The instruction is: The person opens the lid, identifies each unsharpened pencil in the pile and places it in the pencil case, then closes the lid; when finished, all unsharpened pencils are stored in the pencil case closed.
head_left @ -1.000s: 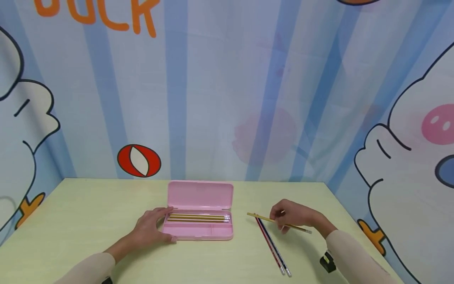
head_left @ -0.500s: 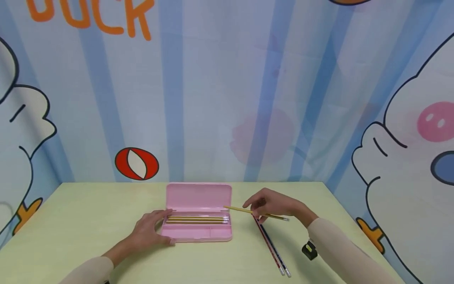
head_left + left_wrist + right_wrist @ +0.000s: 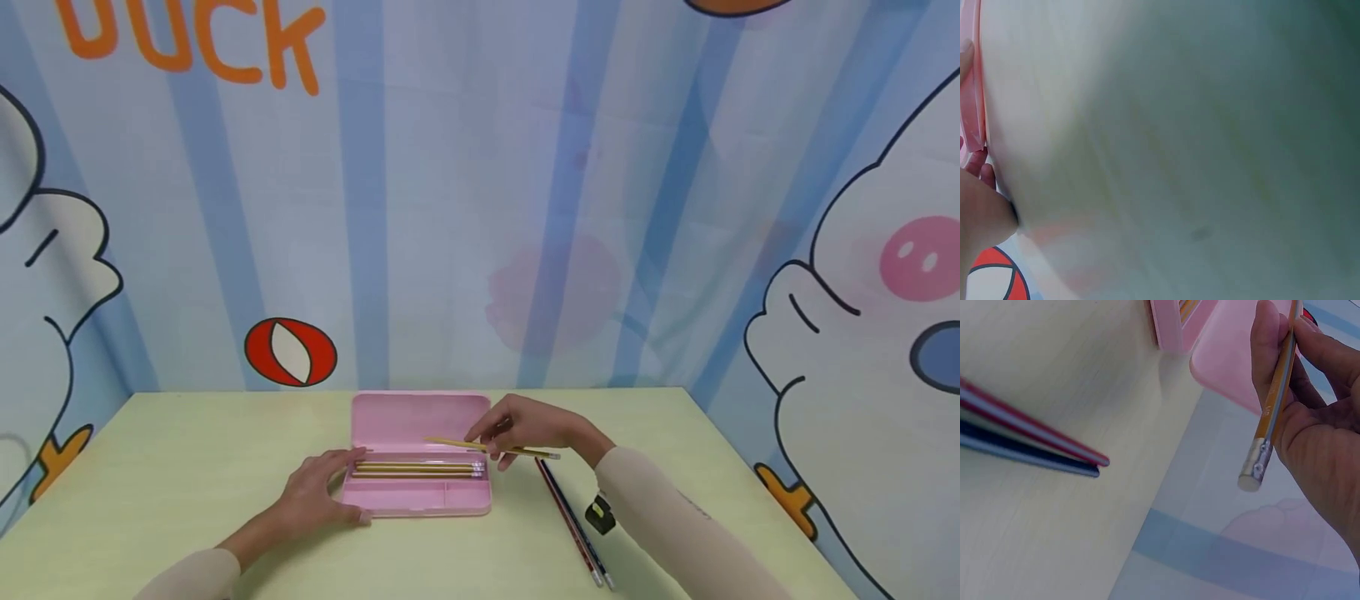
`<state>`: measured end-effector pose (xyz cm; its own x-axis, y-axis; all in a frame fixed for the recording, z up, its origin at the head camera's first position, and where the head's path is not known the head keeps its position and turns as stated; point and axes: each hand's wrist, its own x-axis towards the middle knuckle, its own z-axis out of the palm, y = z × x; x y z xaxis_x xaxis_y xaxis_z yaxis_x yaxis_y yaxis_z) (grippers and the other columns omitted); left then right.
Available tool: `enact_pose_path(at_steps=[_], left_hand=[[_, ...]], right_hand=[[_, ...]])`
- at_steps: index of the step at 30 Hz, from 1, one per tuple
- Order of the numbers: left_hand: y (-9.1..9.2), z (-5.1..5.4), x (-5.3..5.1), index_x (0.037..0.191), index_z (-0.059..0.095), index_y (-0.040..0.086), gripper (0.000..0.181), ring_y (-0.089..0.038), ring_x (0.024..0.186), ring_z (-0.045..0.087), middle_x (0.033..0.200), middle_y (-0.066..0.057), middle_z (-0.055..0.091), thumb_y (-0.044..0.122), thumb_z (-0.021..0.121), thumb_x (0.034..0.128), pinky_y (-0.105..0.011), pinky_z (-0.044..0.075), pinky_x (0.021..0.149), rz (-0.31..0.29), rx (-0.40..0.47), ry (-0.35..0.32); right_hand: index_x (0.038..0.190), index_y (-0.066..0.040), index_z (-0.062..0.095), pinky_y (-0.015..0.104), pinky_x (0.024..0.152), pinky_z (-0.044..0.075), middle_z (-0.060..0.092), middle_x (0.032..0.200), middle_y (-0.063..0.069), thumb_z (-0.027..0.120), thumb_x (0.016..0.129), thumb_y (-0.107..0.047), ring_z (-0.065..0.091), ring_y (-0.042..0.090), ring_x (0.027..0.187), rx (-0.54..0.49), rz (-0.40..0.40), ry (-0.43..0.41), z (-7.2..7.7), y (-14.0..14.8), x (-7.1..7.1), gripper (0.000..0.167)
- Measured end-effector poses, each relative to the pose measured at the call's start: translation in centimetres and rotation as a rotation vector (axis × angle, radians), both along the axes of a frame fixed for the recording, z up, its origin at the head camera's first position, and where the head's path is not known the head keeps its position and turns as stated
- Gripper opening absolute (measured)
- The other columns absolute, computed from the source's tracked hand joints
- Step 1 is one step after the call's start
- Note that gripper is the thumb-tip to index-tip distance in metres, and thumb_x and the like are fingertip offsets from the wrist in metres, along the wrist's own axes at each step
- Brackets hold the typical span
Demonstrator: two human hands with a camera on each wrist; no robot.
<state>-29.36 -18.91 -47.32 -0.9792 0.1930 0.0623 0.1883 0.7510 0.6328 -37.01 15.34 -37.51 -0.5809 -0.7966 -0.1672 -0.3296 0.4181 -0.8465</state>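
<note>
A pink pencil case (image 3: 397, 498) lies with its lid (image 3: 408, 417) raised at the back; several gold-striped pencils (image 3: 412, 471) lie side by side in its rear compartment. My left hand (image 3: 311, 493) holds the case's left end, thumb at the front edge and fingers by the hinge. Over the right part of the case, my right hand (image 3: 528, 423) pinches a yellow pencil (image 3: 1272, 415) between thumb and fingers. This pencil is nearly level, its eraser end pointing right, above the case and not touching the pencils inside, as far as I can see.
To the right of the case, a red pencil (image 3: 1035, 425) and a dark blue pencil (image 3: 1029, 452) lie together on the pale yellow table (image 3: 225, 433). A printed blue striped curtain (image 3: 465, 208) stands behind the table.
My right hand has carried the yellow pencil leftward, from over the red and dark blue pencils to over the case. My left hand stays on the case.
</note>
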Motion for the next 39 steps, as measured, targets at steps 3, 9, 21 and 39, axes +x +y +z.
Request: enact_pose_path(at_steps=[3,9,21,39], left_hand=[[-0.1,-0.2,0.1,0.146,0.051,0.015,0.095,-0.038,0.125,0.045,0.148,-0.020,0.050,0.040,0.093,0.0646,-0.069,0.033,0.105,0.006,0.003,0.007],[-0.1,-0.4,0.2,0.147,0.050,0.015,0.096,-0.038,0.126,0.044,0.149,-0.020,0.049,0.040,0.093,0.0646,-0.069,0.032,0.106,0.012,0.007,-0.009],[-0.2,-0.3,0.1,0.146,0.051,0.013,0.097,-0.040,0.127,0.044,0.148,-0.021,0.050,0.039,0.093,0.0630,-0.069,0.033,0.106,0.008,-0.001,0.011],[0.0,-0.2,0.1,0.148,0.048,0.014,0.098,-0.041,0.131,0.042,0.150,-0.019,0.048,0.041,0.092,0.0648,-0.070,0.031,0.107,0.031,-0.012,-0.021]], right_hand=[[0.124,0.004,0.068,0.038,0.077,0.062,0.063,0.086,0.008,0.057,0.095,0.006,0.063,0.015,0.076,0.000,0.024,0.016,-0.1,-1.2,-0.3,0.030],[0.122,0.006,0.068,0.030,0.071,0.059,0.064,0.083,0.020,0.060,0.095,0.006,0.057,0.014,0.069,-0.021,0.048,0.025,-0.5,-3.2,-0.9,0.029],[0.115,0.001,0.073,0.023,0.067,0.056,0.070,0.086,0.011,0.065,0.092,0.003,0.057,0.011,0.068,0.022,0.002,0.096,-2.7,-6.6,-1.5,0.024],[0.102,0.001,0.078,0.022,0.061,0.056,0.077,0.092,0.015,0.069,0.090,0.003,0.062,0.009,0.063,0.059,-0.066,0.206,-5.2,-9.5,-0.6,0.015]])
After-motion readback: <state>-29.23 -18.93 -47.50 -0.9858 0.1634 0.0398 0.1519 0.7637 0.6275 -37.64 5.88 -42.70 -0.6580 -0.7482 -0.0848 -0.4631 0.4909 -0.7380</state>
